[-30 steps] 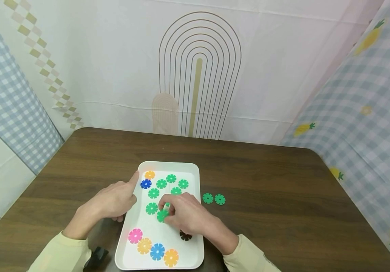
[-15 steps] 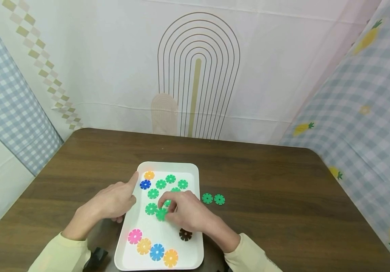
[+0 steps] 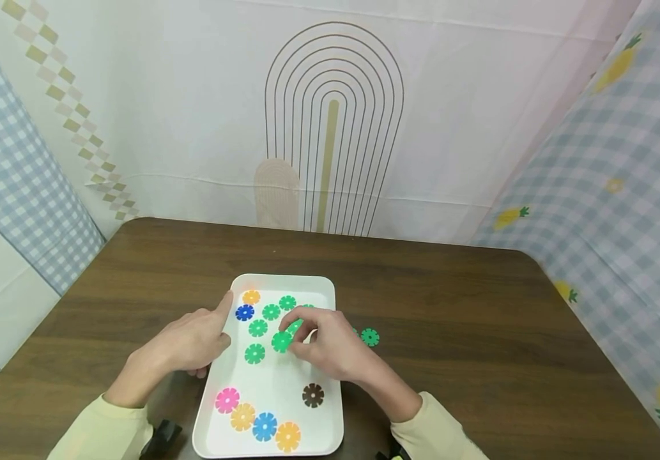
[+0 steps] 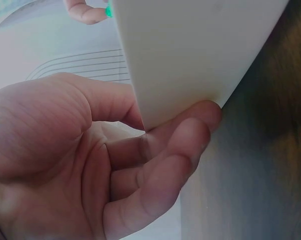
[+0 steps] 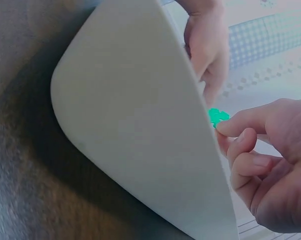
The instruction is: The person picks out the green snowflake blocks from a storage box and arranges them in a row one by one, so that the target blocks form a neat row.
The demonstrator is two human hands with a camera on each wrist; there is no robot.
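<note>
My right hand pinches a green notched plastic disc between thumb and fingertips, over the white tray. In the right wrist view the same green disc shows at the fingertips, beyond the tray's side. My left hand grips the tray's left edge. The left wrist view has the left fingers against the tray's outer side and the thumb over its rim. Several flat green discs lie in the tray's upper half; some are partly hidden behind the right hand.
An orange disc and a dark blue disc lie at the tray's upper left. Lower down are a pink disc, a light blue disc and a brown disc. Right of the tray, a green disc rests on the wooden table.
My right hand has moved away from me and slightly right, carrying the green disc. The brown disc is uncovered, and the hand now largely covers one green disc on the table. The left hand stays put.
</note>
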